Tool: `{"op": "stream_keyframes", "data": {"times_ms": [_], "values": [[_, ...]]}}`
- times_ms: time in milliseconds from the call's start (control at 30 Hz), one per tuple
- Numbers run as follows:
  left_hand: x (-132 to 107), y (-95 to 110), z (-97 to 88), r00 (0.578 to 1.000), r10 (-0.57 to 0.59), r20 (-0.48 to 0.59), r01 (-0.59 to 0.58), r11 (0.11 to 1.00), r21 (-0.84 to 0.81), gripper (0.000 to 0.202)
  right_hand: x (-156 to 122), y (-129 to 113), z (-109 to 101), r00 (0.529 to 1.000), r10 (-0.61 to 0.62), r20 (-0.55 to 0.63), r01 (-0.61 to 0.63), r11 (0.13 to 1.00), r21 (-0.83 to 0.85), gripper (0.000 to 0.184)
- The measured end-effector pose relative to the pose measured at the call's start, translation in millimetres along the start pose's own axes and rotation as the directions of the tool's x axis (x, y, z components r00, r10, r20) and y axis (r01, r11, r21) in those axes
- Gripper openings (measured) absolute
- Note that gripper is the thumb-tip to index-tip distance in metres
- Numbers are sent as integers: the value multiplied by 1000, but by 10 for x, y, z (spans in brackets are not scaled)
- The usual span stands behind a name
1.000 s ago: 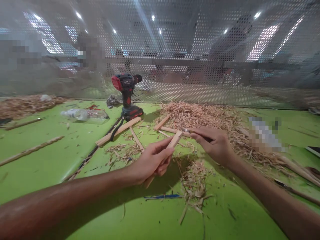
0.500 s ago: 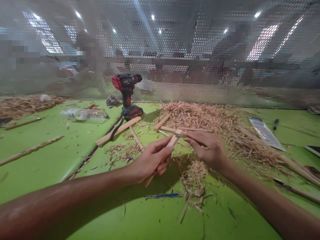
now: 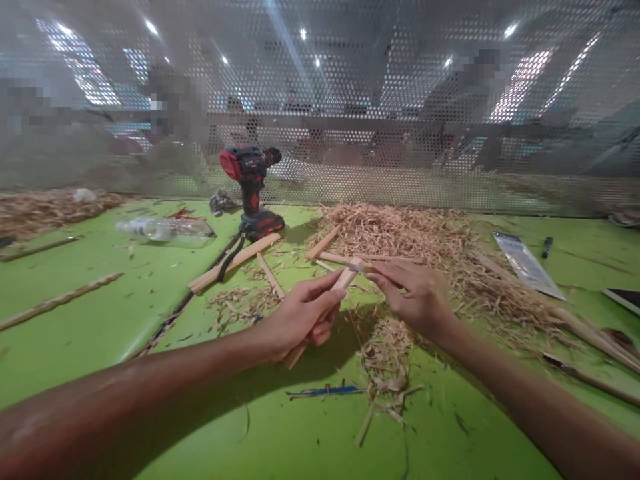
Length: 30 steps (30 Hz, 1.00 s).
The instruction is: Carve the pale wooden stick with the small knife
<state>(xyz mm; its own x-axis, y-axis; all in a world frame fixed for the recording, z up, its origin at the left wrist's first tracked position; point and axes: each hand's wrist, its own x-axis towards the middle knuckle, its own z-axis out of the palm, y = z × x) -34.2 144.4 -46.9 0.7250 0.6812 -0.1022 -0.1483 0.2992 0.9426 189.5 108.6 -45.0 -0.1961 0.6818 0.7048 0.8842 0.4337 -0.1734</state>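
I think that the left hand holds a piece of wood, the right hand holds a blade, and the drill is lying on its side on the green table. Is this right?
Not quite: the head view shows the drill standing upright on the green table, not lying down. The left hand does hold a piece of wood and the right hand a blade.
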Motion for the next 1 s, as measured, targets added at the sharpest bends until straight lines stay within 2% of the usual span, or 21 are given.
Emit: {"op": "stream_keyframes", "data": {"times_ms": [200, 533, 1000], "values": [[15, -13, -17, 1000, -25, 8, 25, 999, -41, 52, -4, 31, 28, 999, -38, 5, 38, 999, -37, 22], [38, 13, -4, 997, -82, 4, 82, 995, -64, 52, 14, 61, 46, 1000, -28, 5, 29, 998, -53, 21], [46, -17, -12, 996, -89, 8, 89, 993, -83, 50, 21, 139, 67, 998, -62, -19, 60, 995, -80, 19]]}}
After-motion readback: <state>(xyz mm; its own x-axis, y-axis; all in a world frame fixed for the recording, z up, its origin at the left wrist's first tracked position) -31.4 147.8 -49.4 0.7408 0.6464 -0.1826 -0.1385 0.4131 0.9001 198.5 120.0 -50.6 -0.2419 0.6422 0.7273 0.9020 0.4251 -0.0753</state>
